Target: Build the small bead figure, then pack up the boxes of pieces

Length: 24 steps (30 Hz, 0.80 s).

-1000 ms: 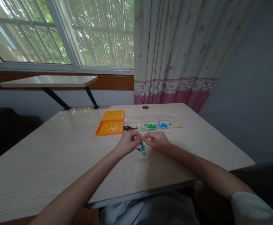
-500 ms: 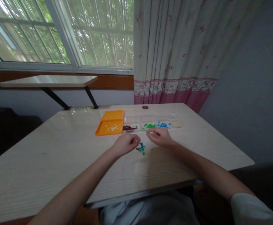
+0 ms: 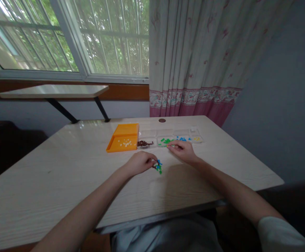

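Note:
A small cluster of blue, green and dark brown toy bricks [image 3: 158,168] lies on the table in front of me. My left hand [image 3: 140,163] is closed, its thumb and fingertips pinching the cluster's upper left edge. To the right and farther back, my right hand [image 3: 183,151] is closed in a pinch, holding a tiny yellow brick [image 3: 167,146] that barely shows between the fingertips. That hand hovers just in front of the clear box holding loose green bricks [image 3: 165,141] and blue bricks [image 3: 182,138].
Left of the clear boxes stands an open orange case [image 3: 110,144] with white bricks [image 3: 126,142] in it. Brown bricks [image 3: 144,143] fill the adjoining clear box, and yellow bricks [image 3: 197,139] lie in the rightmost one. A raised shelf [image 3: 55,90] stands at the back left.
My left hand has moved slightly right and its fingertips now meet the brick cluster. My right hand has shifted a little right and away from me, toward the clear boxes.

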Each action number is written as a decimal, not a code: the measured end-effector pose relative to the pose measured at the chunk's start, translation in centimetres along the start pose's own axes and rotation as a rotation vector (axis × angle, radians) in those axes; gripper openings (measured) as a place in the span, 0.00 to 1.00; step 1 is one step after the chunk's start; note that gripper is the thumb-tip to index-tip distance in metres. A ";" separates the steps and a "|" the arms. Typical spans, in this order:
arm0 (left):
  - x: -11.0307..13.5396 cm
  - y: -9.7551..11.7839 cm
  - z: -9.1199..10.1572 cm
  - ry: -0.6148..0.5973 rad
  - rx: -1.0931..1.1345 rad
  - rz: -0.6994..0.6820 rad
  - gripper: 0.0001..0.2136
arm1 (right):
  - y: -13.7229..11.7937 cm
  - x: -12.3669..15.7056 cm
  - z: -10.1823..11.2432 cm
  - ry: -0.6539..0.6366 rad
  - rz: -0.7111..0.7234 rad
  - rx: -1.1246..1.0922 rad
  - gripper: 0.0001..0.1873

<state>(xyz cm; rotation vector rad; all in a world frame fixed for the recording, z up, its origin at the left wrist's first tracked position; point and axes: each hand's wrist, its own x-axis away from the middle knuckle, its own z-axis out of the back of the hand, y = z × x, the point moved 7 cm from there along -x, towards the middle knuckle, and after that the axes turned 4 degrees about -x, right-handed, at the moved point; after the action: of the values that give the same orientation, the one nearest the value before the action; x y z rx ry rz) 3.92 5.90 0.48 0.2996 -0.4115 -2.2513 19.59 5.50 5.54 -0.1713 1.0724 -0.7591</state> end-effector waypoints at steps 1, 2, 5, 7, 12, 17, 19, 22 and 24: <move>0.0 0.1 0.0 -0.003 0.003 -0.003 0.11 | 0.0 -0.1 0.1 -0.012 0.016 0.028 0.11; 0.0 0.1 0.1 -0.005 0.004 -0.003 0.11 | 0.2 -0.3 0.4 -0.029 0.034 0.066 0.11; 0.1 0.3 0.3 -0.008 0.001 -0.004 0.11 | 1.7 -1.2 1.7 -0.109 0.051 0.225 0.11; 0.1 0.4 0.3 -0.010 -0.007 -0.009 0.11 | 4.0 -1.8 3.3 -0.171 -0.010 0.352 0.11; 0.2 0.4 0.4 -0.007 -0.032 -0.017 0.11 | 11.0 -2.0 8.7 -0.298 -0.251 0.647 0.11; 0.1 0.4 0.2 0.004 -0.016 -0.054 0.11 | 15.2 -0.4 10.9 -0.427 -0.459 0.683 0.10; 0.1 0.4 0.1 -0.010 -0.015 -0.072 0.11 | 15.8 0.1 10.8 -0.462 -0.506 0.667 0.10; 0.1 0.5 0.0 -0.024 -0.016 -0.077 0.11 | 15.8 0.0 10.7 -0.446 -0.517 0.670 0.12; 0.1 0.5 0.0 -0.023 -0.012 -0.077 0.11 | 15.2 -0.4 10.6 -0.416 -0.495 0.677 0.13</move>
<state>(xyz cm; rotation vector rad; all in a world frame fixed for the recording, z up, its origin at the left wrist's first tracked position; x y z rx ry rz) 4.16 5.52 0.68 0.2877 -0.4051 -2.3337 35.64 14.64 3.78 -0.0066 0.3331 -1.4205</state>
